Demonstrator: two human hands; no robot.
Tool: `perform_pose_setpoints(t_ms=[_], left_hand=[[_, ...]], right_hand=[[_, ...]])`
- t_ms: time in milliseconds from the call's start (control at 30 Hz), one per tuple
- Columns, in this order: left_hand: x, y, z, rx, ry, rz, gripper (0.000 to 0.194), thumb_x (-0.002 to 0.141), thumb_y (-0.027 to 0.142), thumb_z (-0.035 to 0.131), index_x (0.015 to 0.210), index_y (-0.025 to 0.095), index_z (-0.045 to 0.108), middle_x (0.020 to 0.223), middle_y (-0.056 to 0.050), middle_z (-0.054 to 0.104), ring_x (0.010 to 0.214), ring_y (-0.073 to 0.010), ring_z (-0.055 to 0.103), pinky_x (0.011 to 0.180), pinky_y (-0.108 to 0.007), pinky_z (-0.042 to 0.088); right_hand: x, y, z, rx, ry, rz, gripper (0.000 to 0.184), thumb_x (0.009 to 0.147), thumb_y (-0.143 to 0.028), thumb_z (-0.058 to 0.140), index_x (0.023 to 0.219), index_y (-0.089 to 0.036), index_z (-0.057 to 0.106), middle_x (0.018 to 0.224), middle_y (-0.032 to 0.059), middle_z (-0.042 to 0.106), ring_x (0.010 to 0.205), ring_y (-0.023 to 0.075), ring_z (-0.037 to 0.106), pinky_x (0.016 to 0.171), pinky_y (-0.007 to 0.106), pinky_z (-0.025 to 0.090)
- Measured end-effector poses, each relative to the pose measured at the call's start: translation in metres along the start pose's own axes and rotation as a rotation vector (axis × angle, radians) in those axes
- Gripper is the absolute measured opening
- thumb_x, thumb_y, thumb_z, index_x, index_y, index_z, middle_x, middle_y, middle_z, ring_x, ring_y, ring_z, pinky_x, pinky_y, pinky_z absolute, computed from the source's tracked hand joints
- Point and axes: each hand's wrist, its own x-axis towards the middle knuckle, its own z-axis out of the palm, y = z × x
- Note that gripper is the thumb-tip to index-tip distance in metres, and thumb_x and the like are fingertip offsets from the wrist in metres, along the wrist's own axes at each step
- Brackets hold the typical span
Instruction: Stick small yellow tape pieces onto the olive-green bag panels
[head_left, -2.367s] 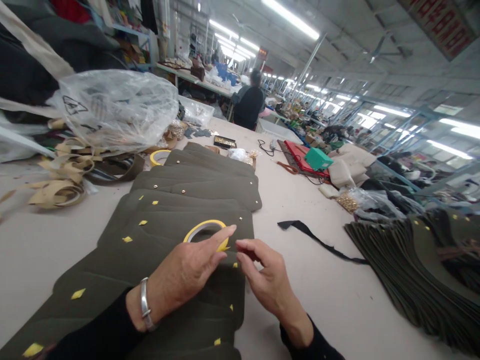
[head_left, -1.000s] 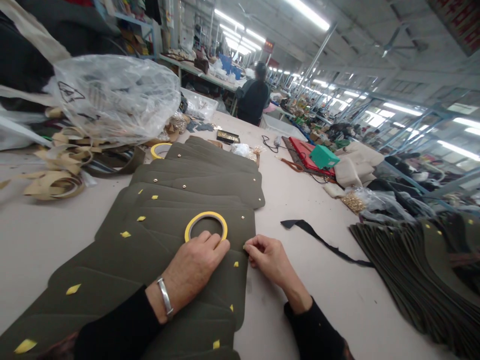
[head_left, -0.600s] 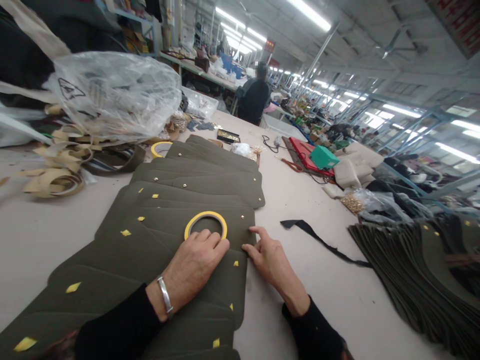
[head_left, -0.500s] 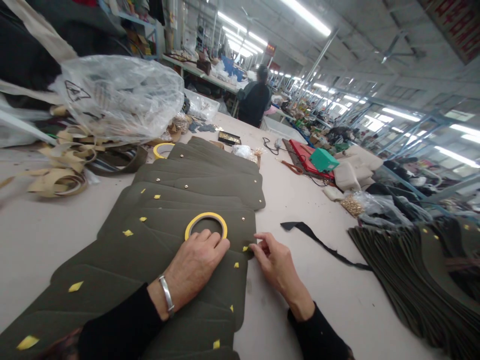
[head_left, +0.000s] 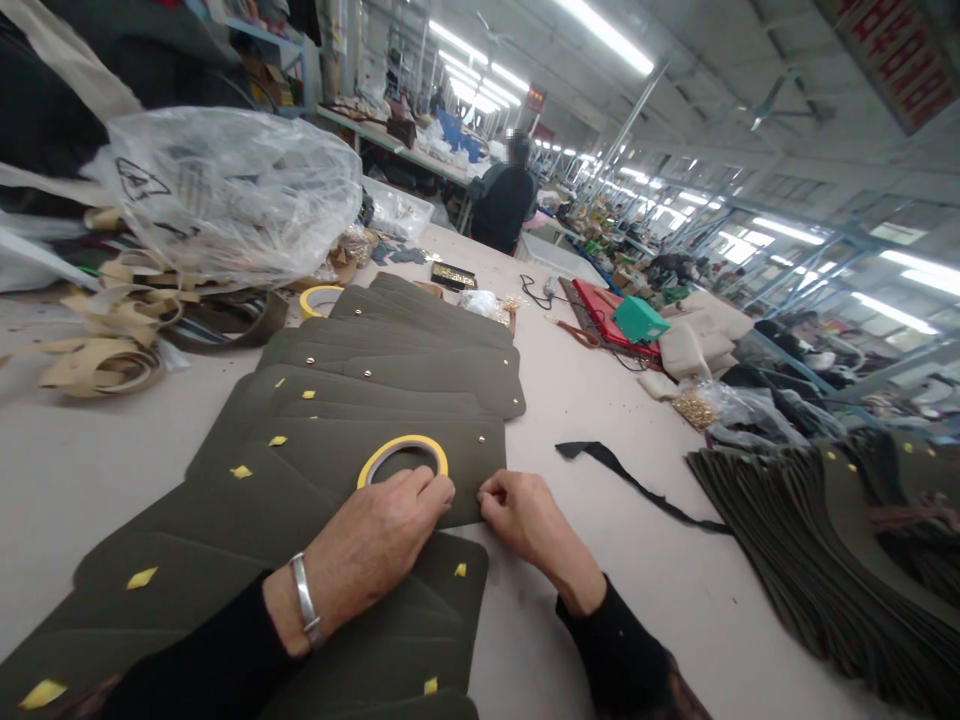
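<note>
Overlapping olive-green fabric panels (head_left: 300,560) run across the table, several with small yellow tape pieces stuck on them and some with small metal studs. My left hand (head_left: 375,540), wearing a metal bangle, is closed on the near side of a yellow tape roll (head_left: 405,441). The roll lies tilted over one panel. My right hand (head_left: 532,515) has its fingers curled together in a pinch at that panel's right edge. What sits between those fingertips is hidden. Just below, a strip of table shows between this panel and the nearer one.
A black fabric strip (head_left: 637,488) and a thick pile of olive panels (head_left: 810,560) lie to the right. Tan strap coils (head_left: 105,370), a clear plastic bag (head_left: 232,200) and another tape roll (head_left: 322,300) are left. Beyond are a green box (head_left: 641,318) and a seated person (head_left: 504,200).
My right hand has moved slightly left, its fingers closing at the panel edge. Two yellow pieces near it no longer show, and a gap has opened below. My left hand keeps the roll.
</note>
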Motion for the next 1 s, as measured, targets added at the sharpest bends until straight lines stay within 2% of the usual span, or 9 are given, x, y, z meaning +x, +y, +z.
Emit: perform_pose_setpoints(t_ms=[100, 200, 267, 367, 433, 500, 633, 833, 1000], left_hand=[[-0.001, -0.001, -0.005, -0.035, 0.043, 0.011, 0.017, 0.097, 0.017, 0.037, 0.094, 0.02, 0.053, 0.083, -0.002, 0.057, 0.074, -0.0181, 0.057, 0.064, -0.03, 0.046], [-0.003, -0.002, -0.005, -0.069, 0.109, 0.057, 0.018, 0.097, 0.018, 0.038, 0.1, 0.021, 0.055, 0.083, -0.001, 0.061, 0.074, -0.0176, 0.06, 0.064, -0.029, 0.049], [-0.004, -0.003, -0.004, -0.109, 0.172, 0.098, 0.022, 0.098, 0.02, 0.038, 0.113, 0.022, 0.053, 0.087, -0.001, 0.065, 0.076, -0.0167, 0.063, 0.067, -0.028, 0.052], [-0.006, -0.003, 0.0, -0.14, 0.226, 0.13, 0.041, 0.098, 0.023, 0.039, 0.139, 0.024, 0.035, 0.1, -0.002, 0.069, 0.086, -0.0158, 0.067, 0.075, -0.027, 0.055], [-0.006, -0.002, 0.001, -0.149, 0.235, 0.126, 0.049, 0.098, 0.024, 0.039, 0.145, 0.022, 0.024, 0.115, -0.005, 0.068, 0.098, -0.0156, 0.067, 0.083, -0.026, 0.054], [-0.006, -0.001, 0.002, -0.154, 0.241, 0.109, 0.048, 0.099, 0.026, 0.038, 0.144, 0.02, 0.025, 0.124, -0.007, 0.064, 0.106, -0.0157, 0.065, 0.087, -0.025, 0.053], [-0.005, 0.003, 0.002, -0.145, 0.241, 0.097, 0.04, 0.099, 0.028, 0.036, 0.138, 0.018, 0.031, 0.12, -0.008, 0.066, 0.101, -0.0165, 0.067, 0.084, -0.025, 0.054], [-0.004, 0.009, -0.002, -0.249, 0.142, 0.093, 0.019, 0.096, 0.016, 0.037, 0.111, 0.021, 0.048, 0.095, -0.002, 0.067, 0.085, -0.0159, 0.067, 0.073, -0.026, 0.052], [-0.005, 0.012, -0.006, -0.232, 0.077, 0.0, 0.015, 0.094, 0.013, 0.04, 0.095, 0.021, 0.053, 0.082, 0.0, 0.062, 0.073, -0.0158, 0.062, 0.064, -0.026, 0.048]], right_hand=[[-0.008, -0.003, -0.002, 0.134, -0.09, 0.053, 0.018, 0.075, -0.012, 0.055, 0.067, -0.016, 0.07, 0.062, 0.0004, 0.068, 0.057, 0.0124, 0.059, 0.053, 0.022, 0.036], [-0.02, -0.004, -0.006, 0.255, -0.2, -0.004, 0.02, 0.079, -0.015, 0.054, 0.065, -0.016, 0.069, 0.058, -0.0016, 0.065, 0.053, 0.0112, 0.055, 0.048, 0.021, 0.033], [-0.026, -0.006, -0.01, 0.333, -0.076, -0.031, 0.02, 0.083, -0.016, 0.053, 0.074, -0.017, 0.071, 0.066, -0.0005, 0.068, 0.06, 0.0124, 0.058, 0.054, 0.021, 0.039], [-0.031, -0.015, -0.014, 0.448, 0.186, -0.128, 0.018, 0.086, -0.017, 0.054, 0.091, -0.018, 0.071, 0.081, 0.0025, 0.071, 0.068, 0.0134, 0.061, 0.064, 0.023, 0.046], [-0.033, -0.023, -0.014, 0.473, 0.246, -0.267, 0.017, 0.086, -0.016, 0.055, 0.097, -0.018, 0.068, 0.085, 0.0037, 0.07, 0.07, 0.0137, 0.061, 0.067, 0.024, 0.048], [-0.033, -0.03, -0.013, 0.438, 0.286, -0.4, 0.018, 0.086, -0.013, 0.054, 0.099, -0.018, 0.066, 0.088, 0.0051, 0.069, 0.076, 0.0148, 0.062, 0.07, 0.026, 0.049], [-0.031, -0.036, -0.008, 0.308, 0.343, -0.524, 0.017, 0.088, -0.01, 0.05, 0.093, -0.019, 0.063, 0.083, 0.0054, 0.069, 0.078, 0.0163, 0.062, 0.072, 0.028, 0.05], [-0.029, -0.03, 0.002, 0.195, 0.477, -0.567, 0.016, 0.085, -0.008, 0.049, 0.083, -0.019, 0.06, 0.073, 0.0037, 0.066, 0.068, 0.0153, 0.062, 0.065, 0.026, 0.049], [-0.032, -0.03, 0.007, 0.212, 0.526, -0.52, 0.016, 0.081, -0.007, 0.05, 0.079, -0.018, 0.062, 0.068, 0.0027, 0.064, 0.062, 0.0139, 0.06, 0.06, 0.025, 0.048]])
